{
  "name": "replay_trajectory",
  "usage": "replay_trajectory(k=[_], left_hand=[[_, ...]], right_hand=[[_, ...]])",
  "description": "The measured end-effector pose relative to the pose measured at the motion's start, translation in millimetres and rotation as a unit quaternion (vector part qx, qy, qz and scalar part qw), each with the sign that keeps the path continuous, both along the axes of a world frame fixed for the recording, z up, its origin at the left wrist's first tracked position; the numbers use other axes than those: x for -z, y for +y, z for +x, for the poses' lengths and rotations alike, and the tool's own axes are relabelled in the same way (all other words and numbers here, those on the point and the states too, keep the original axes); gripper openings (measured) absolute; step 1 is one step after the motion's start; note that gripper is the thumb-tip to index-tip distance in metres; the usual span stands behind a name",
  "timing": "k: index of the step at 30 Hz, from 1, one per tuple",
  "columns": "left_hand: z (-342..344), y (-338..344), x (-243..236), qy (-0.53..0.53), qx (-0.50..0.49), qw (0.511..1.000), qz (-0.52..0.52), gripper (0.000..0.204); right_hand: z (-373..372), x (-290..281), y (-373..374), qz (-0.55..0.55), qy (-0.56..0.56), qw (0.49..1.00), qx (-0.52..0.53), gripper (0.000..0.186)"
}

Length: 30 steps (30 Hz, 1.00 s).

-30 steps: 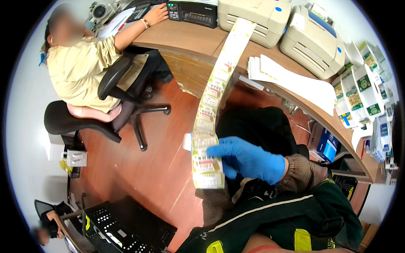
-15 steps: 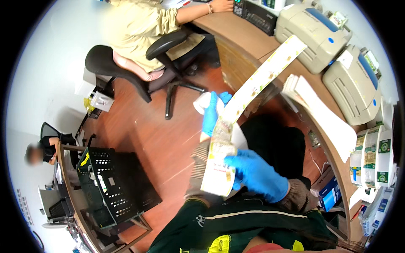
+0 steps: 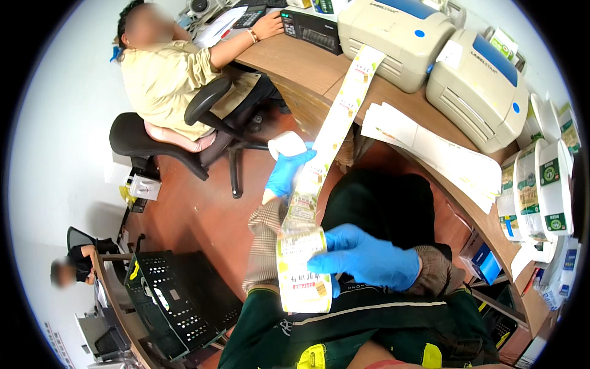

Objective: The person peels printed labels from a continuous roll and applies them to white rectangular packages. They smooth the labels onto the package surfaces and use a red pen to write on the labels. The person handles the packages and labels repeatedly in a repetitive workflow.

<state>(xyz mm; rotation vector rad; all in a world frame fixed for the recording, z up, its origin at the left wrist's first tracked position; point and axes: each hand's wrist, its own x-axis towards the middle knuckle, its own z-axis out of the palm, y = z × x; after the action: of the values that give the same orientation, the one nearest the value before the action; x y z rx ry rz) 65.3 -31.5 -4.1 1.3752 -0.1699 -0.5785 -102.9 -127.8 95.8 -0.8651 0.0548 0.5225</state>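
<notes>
In the head view, the right hand (image 3: 372,258), in a blue glove, pinches a printed label strip (image 3: 338,117) near its lower end between thumb and fingers. The strip runs from the front slot of a beige label printer (image 3: 393,40) down past the left hand (image 3: 287,175) — also blue-gloved — to hang before the wearer's dark green jacket (image 3: 393,317). The left hand holds a white roll (image 3: 286,144), its fingertips by the strip's edge; how the fingers close is partly hidden. On the curved desk (image 3: 273,58) are a second label printer (image 3: 476,92), white sheets (image 3: 439,154) and label rolls (image 3: 534,187) — all to the right. A seated co-worker (image 3: 169,86) reaches toward a small black printer (image 3: 312,31).
</notes>
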Motion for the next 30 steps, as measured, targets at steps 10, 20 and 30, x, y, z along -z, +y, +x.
replay_trajectory(k=[10, 20, 30], left_hand=[[-17.0, -2.3, -26.3, 0.048, 0.043, 0.997, -0.037, 0.035], [-21.4, 23.1, -7.4, 0.142, 0.048, 0.981, -0.125, 0.032], [-62.1, 10.2, -32.6, 0.013, 0.034, 0.995, -0.095, 0.037]], right_hand=[[119.9, -7.4, -102.4, -0.063, -0.385, 0.875, 0.285, 0.027], [53.2, 19.9, -53.3, -0.338, -0.161, 0.869, 0.323, 0.033], [38.6, 69.9, -28.3, -0.301, -0.127, 0.897, 0.297, 0.028]])
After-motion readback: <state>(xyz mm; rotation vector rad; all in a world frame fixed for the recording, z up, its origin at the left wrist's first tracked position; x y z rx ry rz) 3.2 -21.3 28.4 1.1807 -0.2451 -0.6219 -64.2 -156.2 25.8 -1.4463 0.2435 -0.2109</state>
